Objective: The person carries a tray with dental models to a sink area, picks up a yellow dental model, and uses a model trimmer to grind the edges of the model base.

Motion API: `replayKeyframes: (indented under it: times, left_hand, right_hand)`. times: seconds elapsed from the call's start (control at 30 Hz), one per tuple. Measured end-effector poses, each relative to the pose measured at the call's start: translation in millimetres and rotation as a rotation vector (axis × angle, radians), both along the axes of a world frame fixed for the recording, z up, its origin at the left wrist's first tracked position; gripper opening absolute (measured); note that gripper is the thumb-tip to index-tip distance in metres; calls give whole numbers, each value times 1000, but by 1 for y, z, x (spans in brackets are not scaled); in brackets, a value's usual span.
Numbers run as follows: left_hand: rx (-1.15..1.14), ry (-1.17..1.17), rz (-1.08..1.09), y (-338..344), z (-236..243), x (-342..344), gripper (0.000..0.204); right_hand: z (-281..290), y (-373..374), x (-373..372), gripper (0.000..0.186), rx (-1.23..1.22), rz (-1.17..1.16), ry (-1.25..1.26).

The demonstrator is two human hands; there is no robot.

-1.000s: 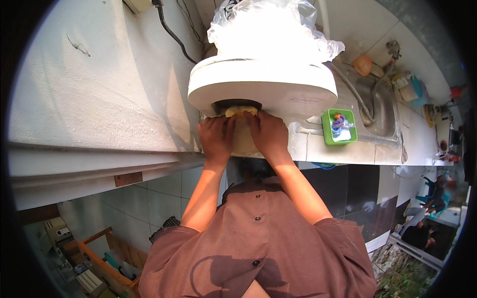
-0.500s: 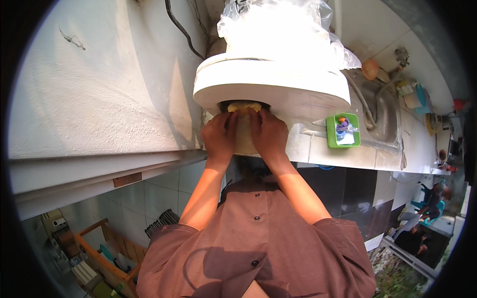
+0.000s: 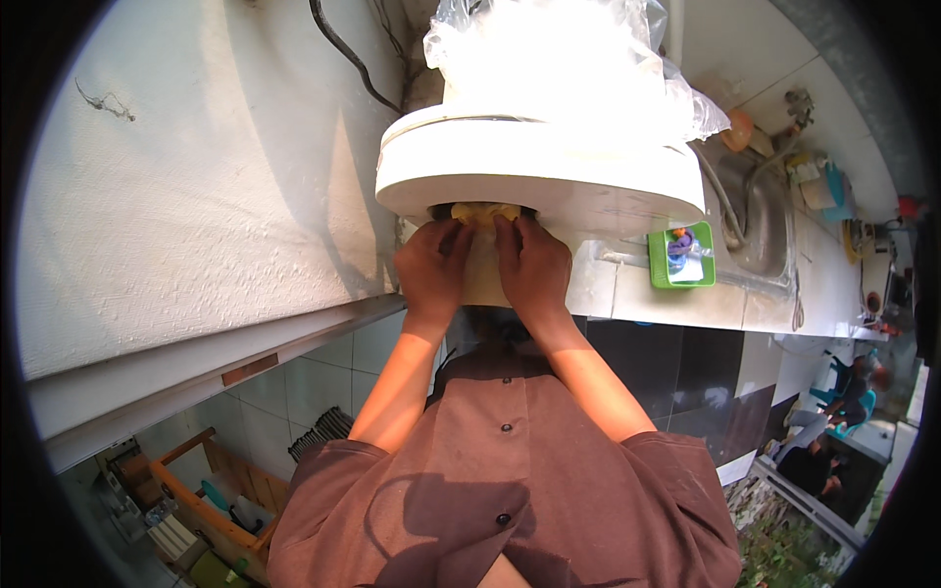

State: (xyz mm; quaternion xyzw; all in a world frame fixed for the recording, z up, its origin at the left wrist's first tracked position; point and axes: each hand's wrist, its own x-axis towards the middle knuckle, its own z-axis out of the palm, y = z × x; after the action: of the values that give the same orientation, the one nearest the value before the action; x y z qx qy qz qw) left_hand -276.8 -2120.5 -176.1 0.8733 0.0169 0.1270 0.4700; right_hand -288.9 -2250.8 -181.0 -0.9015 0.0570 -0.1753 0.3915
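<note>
In front of me stands a big white rounded appliance [image 3: 539, 152], its top washed out by bright light. At a dark opening low on its near side, both my hands meet at a pale yellow, soft-looking piece [image 3: 485, 212]. My left hand [image 3: 429, 269] pinches its left part with fingers curled inward. From the other side my right hand [image 3: 536, 269] pinches its right part. The far side of the yellow piece is shaded by the appliance's overhang, and what it is I cannot make out.
Clear plastic [image 3: 691, 108] covers the appliance's top. To the right on the tiled counter are a green basket [image 3: 683, 282] of small things and a metal sink [image 3: 769, 220] with a hose. A white wall [image 3: 196, 196] closes the left side. People [image 3: 818, 461] sit at the far right.
The yellow piece looks more crumpled and bunched between my fingers. My hands stay almost in the same place, and the view has shifted slightly.
</note>
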Motion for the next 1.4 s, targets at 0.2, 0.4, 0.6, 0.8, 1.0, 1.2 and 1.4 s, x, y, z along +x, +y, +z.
replayKeyframes:
  times: [0.2, 0.4, 0.6, 0.8, 1.0, 1.2, 1.4]
  left_hand:
    - [-44, 34, 16, -1, 1, 0, 17]
    - [-47, 28, 32, -3, 3, 1, 17]
    - [-73, 26, 35, -3, 2, 1, 17]
    - [-94, 42, 25, -3, 4, 2, 17]
    - [-114, 46, 20, -3, 6, 2, 16]
    - [-105, 49, 33, -3, 2, 2, 16]
    - [-116, 52, 41, -3, 1, 3, 16]
  right_hand:
    - [2, -2, 0, 26, 17, 48, 1]
    - [3, -2, 0, 26, 21, 51, 23]
    - [2, -1, 0, 26, 34, 45, 7]
    - [1, 0, 1, 26, 39, 24, 11]
    - [1, 1, 1, 27, 42, 26, 24]
    - [-1, 1, 1, 26, 35, 25, 0]
    - [-1, 2, 2, 25, 45, 14, -5]
